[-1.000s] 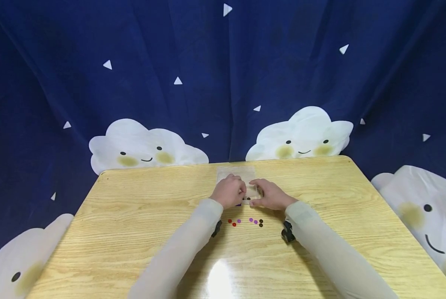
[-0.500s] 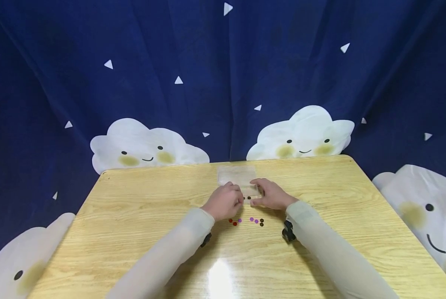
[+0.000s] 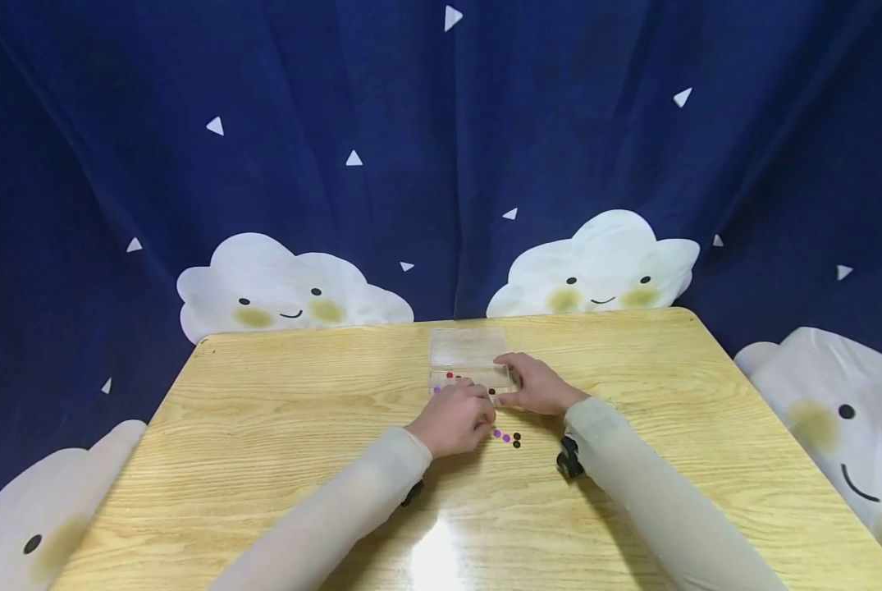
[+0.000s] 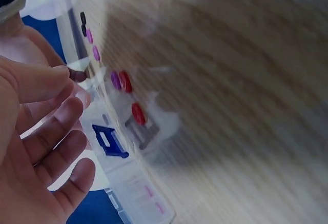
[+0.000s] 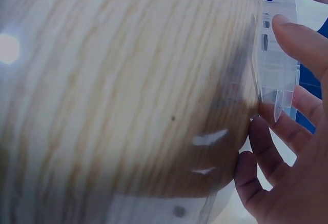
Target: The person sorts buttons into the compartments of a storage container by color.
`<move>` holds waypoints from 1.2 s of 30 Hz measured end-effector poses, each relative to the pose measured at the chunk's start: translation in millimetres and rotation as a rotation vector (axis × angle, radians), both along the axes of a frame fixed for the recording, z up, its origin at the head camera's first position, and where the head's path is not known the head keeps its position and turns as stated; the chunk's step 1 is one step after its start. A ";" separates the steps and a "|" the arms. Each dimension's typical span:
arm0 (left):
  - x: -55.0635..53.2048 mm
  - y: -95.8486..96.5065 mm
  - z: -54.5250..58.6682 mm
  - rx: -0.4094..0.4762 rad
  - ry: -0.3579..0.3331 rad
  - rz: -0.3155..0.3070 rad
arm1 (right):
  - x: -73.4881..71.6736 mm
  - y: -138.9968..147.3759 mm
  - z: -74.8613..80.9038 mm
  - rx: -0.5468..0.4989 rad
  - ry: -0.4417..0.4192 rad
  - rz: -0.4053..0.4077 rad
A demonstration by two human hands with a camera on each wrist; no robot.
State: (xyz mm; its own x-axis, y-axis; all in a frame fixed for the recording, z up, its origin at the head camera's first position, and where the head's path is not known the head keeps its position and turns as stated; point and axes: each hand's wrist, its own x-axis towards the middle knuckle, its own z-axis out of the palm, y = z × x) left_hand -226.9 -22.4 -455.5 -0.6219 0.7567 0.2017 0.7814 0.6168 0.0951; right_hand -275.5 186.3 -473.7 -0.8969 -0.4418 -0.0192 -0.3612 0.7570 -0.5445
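A clear plastic compartment box (image 3: 477, 377) lies toward the far edge with its lid (image 3: 467, 346) raised back. Red (image 3: 450, 375), purple (image 3: 436, 390) and black buttons (image 3: 491, 391) show inside. My right hand (image 3: 535, 387) grips the box's right end, thumb at the front and fingers behind. In front of the box, my left hand (image 3: 455, 419) hovers low beside the loose buttons, fingers slightly bent. The left wrist view shows nothing between its fingertips. That view also shows two red buttons (image 4: 138, 113) and a purple button (image 4: 116, 80), which the left hand covers in the head view.
Two purple buttons (image 3: 501, 436) and two black buttons (image 3: 517, 441) lie on the wooden table (image 3: 300, 394) just right of the left hand. A blue latch (image 4: 108, 141) sits on the box's front. A dark blue curtain (image 3: 441, 148) with clouds hangs behind the table.
My left hand has drawn back from over the box toward me, then slid slightly right over the loose red buttons. Red and purple buttons in the box are uncovered. The right hand stays put.
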 end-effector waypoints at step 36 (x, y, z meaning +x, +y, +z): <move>5.6 14.1 -15.0 -0.063 0.049 0.013 | -0.4 0.8 -2.7 -0.005 0.008 -0.009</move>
